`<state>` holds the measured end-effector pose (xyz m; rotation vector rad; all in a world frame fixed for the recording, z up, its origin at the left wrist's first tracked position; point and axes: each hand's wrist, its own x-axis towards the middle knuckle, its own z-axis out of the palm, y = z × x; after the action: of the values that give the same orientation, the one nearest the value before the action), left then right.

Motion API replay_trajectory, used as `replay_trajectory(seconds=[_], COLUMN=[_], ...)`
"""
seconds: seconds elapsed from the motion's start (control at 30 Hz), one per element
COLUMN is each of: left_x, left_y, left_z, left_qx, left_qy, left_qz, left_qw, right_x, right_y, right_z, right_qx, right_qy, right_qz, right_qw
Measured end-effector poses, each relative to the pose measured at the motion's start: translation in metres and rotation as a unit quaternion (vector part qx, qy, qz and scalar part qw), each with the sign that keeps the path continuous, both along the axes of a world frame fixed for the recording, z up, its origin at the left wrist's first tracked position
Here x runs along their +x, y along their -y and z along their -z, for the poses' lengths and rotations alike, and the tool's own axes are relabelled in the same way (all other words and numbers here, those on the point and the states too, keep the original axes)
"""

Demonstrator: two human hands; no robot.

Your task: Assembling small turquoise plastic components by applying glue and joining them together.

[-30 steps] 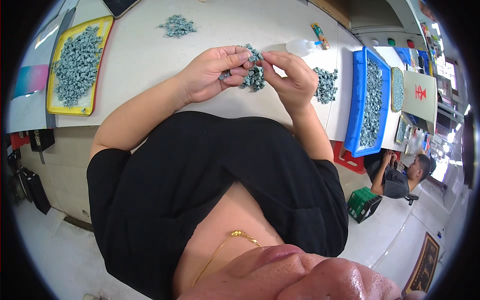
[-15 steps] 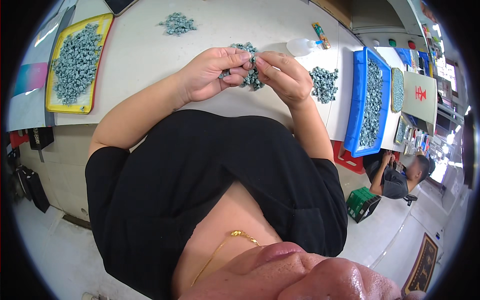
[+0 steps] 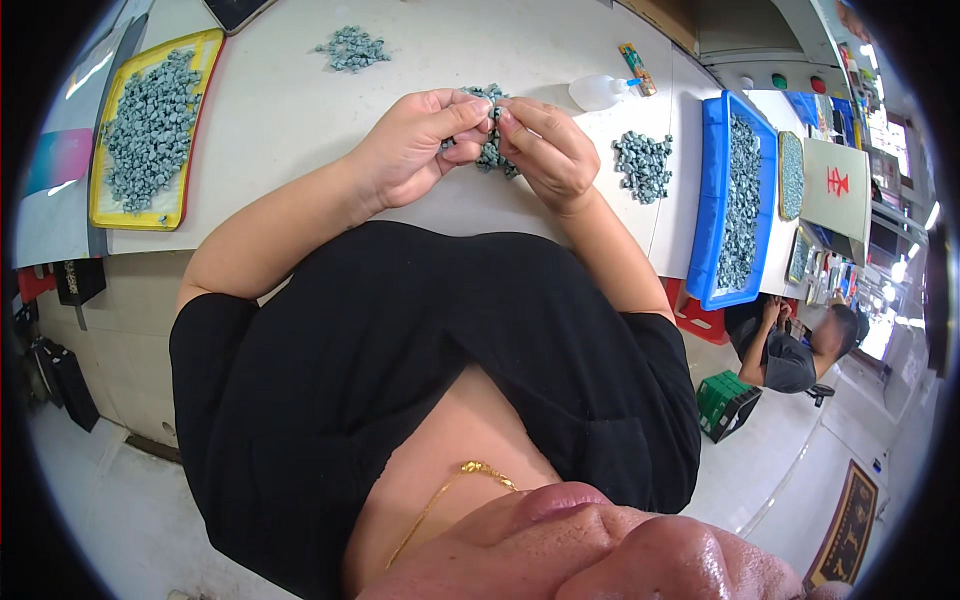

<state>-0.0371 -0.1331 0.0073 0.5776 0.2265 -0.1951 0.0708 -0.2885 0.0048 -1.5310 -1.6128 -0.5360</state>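
Note:
My left hand [image 3: 420, 145] and my right hand [image 3: 552, 155] meet over the worktable, thumbs and forefingers pinched together. Between their fingertips is a small grey-green piece [image 3: 496, 113], mostly covered, its exact kind too small to make out. Bent fingers of the left hand curl toward the palm. Under and behind both hands lies a heap of similar grey-green pieces [image 3: 492, 160], partly hidden by them. A second small heap [image 3: 643, 166] sits to the right of my right hand, and a third heap [image 3: 352, 48] lies farther off to the left.
A yellow tray [image 3: 214, 60] of the pieces stands at left, a blue crate [image 3: 708, 200] of them at right. A white squeeze bottle [image 3: 597, 93] lies beyond my right hand, near a colourful narrow packet [image 3: 637, 68]. At far right sits another person [image 3: 790, 358], near a green crate [image 3: 722, 400].
My right hand has shifted slightly left and turned a little, its fingertips still against the left hand's. The left hand has stayed almost in place.

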Motion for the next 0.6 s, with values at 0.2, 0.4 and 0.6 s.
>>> replay_trajectory(seconds=[0.2, 0.4, 0.6], left_x=[0.001, 0.006, 0.007], left_y=[0.004, 0.0, -0.006], left_z=[-0.002, 0.003, 0.007], left_qx=[0.051, 0.092, 0.076], left_qy=[-0.025, -0.048, -0.045], left_qz=[-0.031, -0.025, -0.005], left_qw=[0.998, 0.994, 0.996], right_x=[-0.003, 0.01, 0.05], right_y=[0.001, 0.023, 0.078], right_z=[0.005, -0.027, -0.031], right_qx=[-0.004, -0.113, 0.022], right_qy=[-0.066, -0.141, -0.191], right_qz=[0.019, 0.078, 0.315], right_qw=[0.998, 0.98, 0.929])
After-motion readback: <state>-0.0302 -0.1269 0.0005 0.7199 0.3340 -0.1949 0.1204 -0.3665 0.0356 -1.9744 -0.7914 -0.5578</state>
